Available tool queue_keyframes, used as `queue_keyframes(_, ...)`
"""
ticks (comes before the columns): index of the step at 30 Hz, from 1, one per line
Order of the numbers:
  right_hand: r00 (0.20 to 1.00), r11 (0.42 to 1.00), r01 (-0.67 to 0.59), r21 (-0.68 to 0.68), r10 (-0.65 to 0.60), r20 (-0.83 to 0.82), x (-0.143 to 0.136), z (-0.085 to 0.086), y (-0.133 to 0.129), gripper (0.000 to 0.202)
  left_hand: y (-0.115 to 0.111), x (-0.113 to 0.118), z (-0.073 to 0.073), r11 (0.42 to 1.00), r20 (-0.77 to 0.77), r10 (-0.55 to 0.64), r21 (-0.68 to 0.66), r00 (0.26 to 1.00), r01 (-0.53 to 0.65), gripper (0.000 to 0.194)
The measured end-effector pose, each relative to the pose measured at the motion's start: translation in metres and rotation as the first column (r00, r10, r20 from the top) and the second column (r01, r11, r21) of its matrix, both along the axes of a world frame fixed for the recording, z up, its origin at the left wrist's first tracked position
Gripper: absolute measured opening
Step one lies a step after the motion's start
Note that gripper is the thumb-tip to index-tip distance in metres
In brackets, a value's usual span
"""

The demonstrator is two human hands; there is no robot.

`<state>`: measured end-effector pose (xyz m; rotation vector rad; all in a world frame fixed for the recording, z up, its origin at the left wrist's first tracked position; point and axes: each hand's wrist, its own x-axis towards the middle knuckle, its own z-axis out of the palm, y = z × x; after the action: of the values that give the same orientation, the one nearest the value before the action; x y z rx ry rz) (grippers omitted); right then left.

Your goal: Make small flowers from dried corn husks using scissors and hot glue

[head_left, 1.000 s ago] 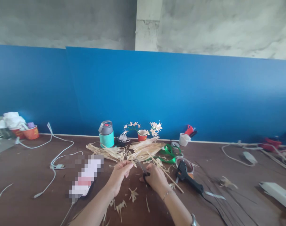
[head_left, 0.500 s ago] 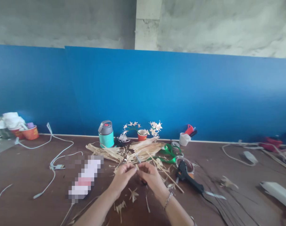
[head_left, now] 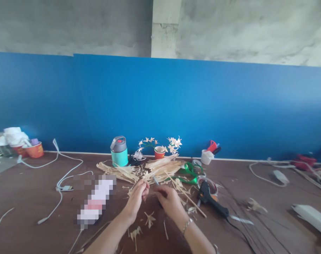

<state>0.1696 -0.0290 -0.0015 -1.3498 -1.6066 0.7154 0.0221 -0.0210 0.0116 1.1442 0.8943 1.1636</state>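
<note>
My left hand (head_left: pixel 137 197) is closed, its fingers pinching a small pale husk flower (head_left: pixel 146 175) that sticks up from the fingertips. Just to the right, my right hand (head_left: pixel 169 200) is closed around scissors, whose metal blades (head_left: pixel 155 180) point up and away. A gap separates the two hands. Dried husks (head_left: pixel 164 167) lie in a pile behind them. On the brown table nearer to me rests a star-shaped husk piece (head_left: pixel 150 219), with another curled scrap (head_left: pixel 135 234) beside it.
A teal flask (head_left: pixel 119 154) and a red cup (head_left: pixel 159 152) with husk flowers stand at the back. Green ribbon (head_left: pixel 189 173), a thin stick (head_left: pixel 193 202) and a black glue gun (head_left: pixel 212 199) lie right of my hands. White cables (head_left: pixel 60 176) run across the left side.
My hands have moved apart from their shared pinch. The left hand has turned, and the small flower now shows above its fingertips. The right hand has drawn back slightly.
</note>
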Motion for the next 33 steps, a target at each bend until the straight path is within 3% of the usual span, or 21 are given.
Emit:
queue_keyframes(4,0.981,0.992,-0.066,0.103,0.046,0.186,-0.001,0.002,-0.004,0.02,-0.002,0.001,0.001,0.999,0.031,-0.049,0.007,0.998,0.049,0.027)
queue_keyframes(6,0.979,0.987,-0.069,0.145,0.039,0.198,-0.001,0.002,-0.003,0.02,-0.003,0.001,0.002,0.997,0.061,-0.072,-0.012,0.996,0.073,0.028)
queue_keyframes(8,0.997,0.988,-0.031,0.149,0.02,0.072,-0.002,0.004,-0.002,0.017,-0.003,0.001,0.003,0.992,0.11,-0.108,-0.05,0.988,0.114,0.029)
queue_keyframes(10,0.984,0.995,-0.014,0.095,0.03,-0.174,-0.002,0.007,0.0,0.016,-0.004,0.002,0.004,0.978,0.17,-0.165,-0.098,0.972,0.183,0.028)
queue_keyframes(13,0.856,0.992,-0.109,-0.061,0.062,-0.514,-0.002,0.013,-0.001,0.021,-0.006,0.002,0.004,0.948,0.238,-0.251,-0.136,0.938,0.289,0.027)
queue_keyframes(15,0.779,0.968,-0.204,-0.143,0.072,-0.623,-0.003,0.017,-0.003,0.024,-0.008,0.003,0.005,0.935,0.249,-0.289,-0.135,0.924,0.329,0.027)
queue_keyframes(23,0.631,0.913,-0.388,-0.125,0.164,-0.758,-0.003,0.02,-0.009,0.025,-0.011,0.003,0.008,0.91,0.223,-0.368,-0.115,0.903,0.399,0.029)
queue_keyframes(33,0.695,0.922,-0.366,-0.126,0.18,-0.696,-0.003,0.028,-0.014,0.03,-0.008,-0.001,0.006,0.874,0.245,-0.445,-0.093,0.861,0.478,0.027)
